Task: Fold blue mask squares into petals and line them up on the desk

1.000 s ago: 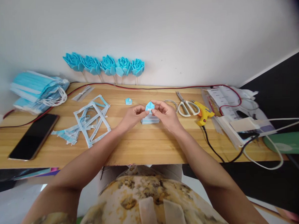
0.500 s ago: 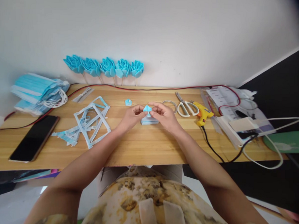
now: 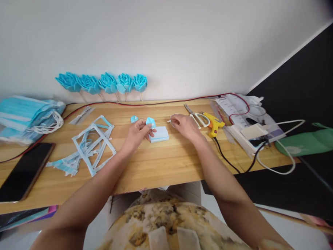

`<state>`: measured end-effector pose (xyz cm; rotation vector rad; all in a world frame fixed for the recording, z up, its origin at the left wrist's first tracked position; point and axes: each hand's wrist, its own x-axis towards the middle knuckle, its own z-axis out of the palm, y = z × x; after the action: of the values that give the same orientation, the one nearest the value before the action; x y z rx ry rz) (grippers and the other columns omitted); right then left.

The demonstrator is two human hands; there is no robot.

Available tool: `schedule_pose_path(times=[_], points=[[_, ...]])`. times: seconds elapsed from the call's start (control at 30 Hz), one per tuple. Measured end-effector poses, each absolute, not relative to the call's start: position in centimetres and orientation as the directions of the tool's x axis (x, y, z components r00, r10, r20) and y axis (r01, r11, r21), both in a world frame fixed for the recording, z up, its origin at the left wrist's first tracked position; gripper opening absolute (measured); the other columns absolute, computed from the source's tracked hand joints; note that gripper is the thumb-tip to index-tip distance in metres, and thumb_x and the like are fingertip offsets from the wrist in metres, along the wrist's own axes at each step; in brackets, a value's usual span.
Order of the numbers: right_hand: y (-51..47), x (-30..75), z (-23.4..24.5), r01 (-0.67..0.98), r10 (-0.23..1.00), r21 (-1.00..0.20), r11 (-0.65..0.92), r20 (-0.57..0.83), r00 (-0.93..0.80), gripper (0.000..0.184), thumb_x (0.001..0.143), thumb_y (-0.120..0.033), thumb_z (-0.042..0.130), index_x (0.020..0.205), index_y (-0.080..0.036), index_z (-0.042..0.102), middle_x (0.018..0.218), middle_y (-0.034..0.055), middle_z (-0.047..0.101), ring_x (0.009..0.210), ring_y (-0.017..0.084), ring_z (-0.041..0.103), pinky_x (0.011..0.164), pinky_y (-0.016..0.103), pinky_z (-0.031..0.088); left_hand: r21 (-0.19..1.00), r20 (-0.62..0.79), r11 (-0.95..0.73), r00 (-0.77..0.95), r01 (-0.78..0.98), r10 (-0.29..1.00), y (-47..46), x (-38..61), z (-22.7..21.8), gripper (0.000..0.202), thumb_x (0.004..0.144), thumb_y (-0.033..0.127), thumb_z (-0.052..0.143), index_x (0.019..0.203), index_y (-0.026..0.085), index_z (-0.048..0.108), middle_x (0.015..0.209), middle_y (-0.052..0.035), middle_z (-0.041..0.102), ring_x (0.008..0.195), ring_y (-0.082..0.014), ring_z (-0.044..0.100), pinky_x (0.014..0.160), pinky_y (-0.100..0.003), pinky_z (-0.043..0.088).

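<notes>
My left hand point(image 3: 138, 134) pinches a folded light-blue petal point(image 3: 150, 121), a small piece of mask fabric with a pale patch on its face. Just right of those fingers lies a stack of pale blue-white rectangles point(image 3: 161, 133). A similar folded petal point(image 3: 134, 119) rests on the table behind my left hand. My right hand point(image 3: 187, 126) is closed at a thin roll of tape point(image 3: 175, 115), mostly covered by the hand. A small white tab point(image 3: 169, 121) shows by its fingertips.
White-handled scissors point(image 3: 202, 120) and a yellow glue gun point(image 3: 214, 125) lie to the right, near a power strip point(image 3: 242, 141) with cables. Mask strips point(image 3: 94, 145), a phone point(image 3: 24, 172) and bagged masks point(image 3: 26, 117) are left. Several blue fabric roses point(image 3: 107, 83) stand along the wall.
My right hand has let go of the folded petal and moved right to the tape roll. My left hand keeps the petal, and the stack is more exposed. The view has turned rightward.
</notes>
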<state>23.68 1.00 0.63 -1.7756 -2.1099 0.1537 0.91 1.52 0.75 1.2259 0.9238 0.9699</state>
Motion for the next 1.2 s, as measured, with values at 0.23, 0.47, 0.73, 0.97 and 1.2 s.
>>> schedule_pose_path(times=[0.23, 0.47, 0.73, 0.97, 1.2], points=[[1.0, 22.1, -0.8, 0.978, 0.957, -0.111, 0.177, 0.25, -0.145, 0.018, 0.089, -0.015, 0.05, 0.1, -0.019, 0.064, 0.099, 0.0086, 0.064, 0.096, 0.023, 0.057, 0.071, 0.029, 0.038, 0.994, -0.067, 0.091, 0.325, -0.061, 0.943, 1.5, 0.8, 0.8, 0.03, 0.076, 0.043, 0.064, 0.08, 0.014, 0.055, 0.076, -0.0079, 0.071, 0.057, -0.0127, 0.062, 0.051, -0.023, 0.045], [1.2, 21.7, -1.2, 0.991, 0.956, -0.08, 0.11, 0.282, -0.083, 0.021, 0.093, -0.02, 0.045, 0.094, -0.018, 0.065, 0.095, 0.0091, 0.065, 0.09, 0.022, 0.058, 0.063, 0.031, 0.034, 0.992, -0.069, 0.101, 0.347, -0.076, 0.935, 1.3, 0.8, 0.9, 0.029, 0.076, 0.042, 0.064, 0.078, 0.014, 0.057, 0.078, -0.0093, 0.072, 0.058, -0.013, 0.062, 0.052, -0.023, 0.044], [1.3, 21.9, -1.2, 0.982, 0.959, -0.165, 0.09, 0.282, -0.04, 0.021, 0.092, -0.018, 0.044, 0.093, -0.017, 0.066, 0.096, 0.01, 0.067, 0.09, 0.022, 0.06, 0.066, 0.03, 0.035, 0.991, -0.078, 0.112, 0.362, -0.074, 0.929, 1.5, 0.8, 0.7, 0.031, 0.075, 0.043, 0.065, 0.077, 0.014, 0.058, 0.077, -0.0095, 0.072, 0.057, -0.0128, 0.062, 0.051, -0.023, 0.043], [2.9, 23.6, -3.0, 0.829, 0.948, -0.559, 0.012, 0.27, 0.168, 0.018, 0.089, -0.029, 0.049, 0.087, -0.018, 0.063, 0.08, 0.0048, 0.069, 0.073, 0.018, 0.061, 0.064, 0.027, 0.039, 0.986, -0.104, 0.146, 0.386, -0.081, 0.917, 1.6, 0.9, 0.5, 0.033, 0.073, 0.045, 0.068, 0.075, 0.013, 0.059, 0.073, -0.0069, 0.069, 0.055, -0.0113, 0.059, 0.051, -0.023, 0.044], [2.2, 22.6, -2.2, 0.662, 0.872, -0.731, 0.164, 0.421, 0.249, 0.02, 0.088, -0.034, 0.052, 0.083, -0.019, 0.063, 0.079, 0.0033, 0.068, 0.072, 0.017, 0.061, 0.066, 0.028, 0.045, 0.976, -0.146, 0.201, 0.428, -0.085, 0.892, 1.6, 0.9, 0.3, 0.03, 0.073, 0.042, 0.067, 0.07, 0.014, 0.058, 0.065, -0.0028, 0.064, 0.051, -0.0085, 0.054, 0.049, -0.021, 0.042]])
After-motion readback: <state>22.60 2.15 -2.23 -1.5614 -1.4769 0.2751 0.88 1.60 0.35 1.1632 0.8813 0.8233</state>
